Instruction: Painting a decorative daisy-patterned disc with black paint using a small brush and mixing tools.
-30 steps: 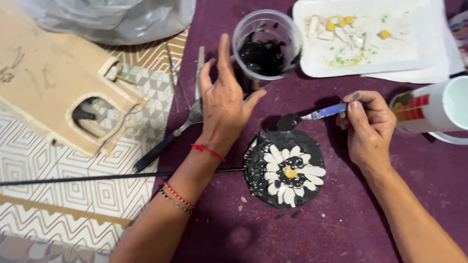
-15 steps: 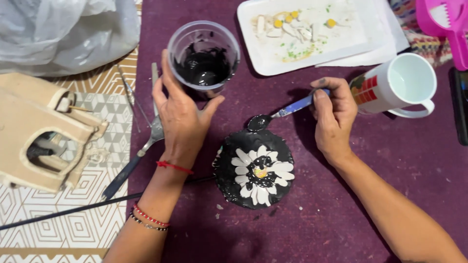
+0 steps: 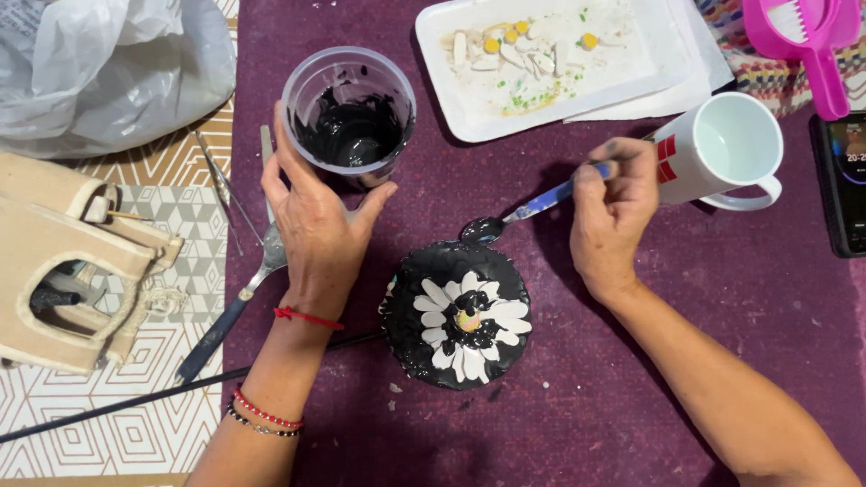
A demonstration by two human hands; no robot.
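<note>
My left hand (image 3: 316, 225) curls around a clear plastic cup (image 3: 350, 113) with black paste in its bottom. My right hand (image 3: 613, 212) holds a blue-handled palette knife (image 3: 532, 209); its black-smeared tip rests at the upper edge of a round black piece (image 3: 456, 316). That piece carries a mosaic flower of white petals around a yellow centre, with black paste spread over and around it. It lies on a dark purple table (image 3: 631, 388) between my two forearms.
A white tray (image 3: 550, 59) with loose petal pieces sits at the back. A white mug (image 3: 722, 149) stands by my right hand, a phone (image 3: 843, 180) at the right edge. Left: a plastic bag (image 3: 108, 68), a beige pouch (image 3: 72, 261), tools (image 3: 230, 316).
The view has shifted, so everything sits further left and lower in the frame. My left hand has closed more around the cup. The knife tip stays at the piece's upper edge.
</note>
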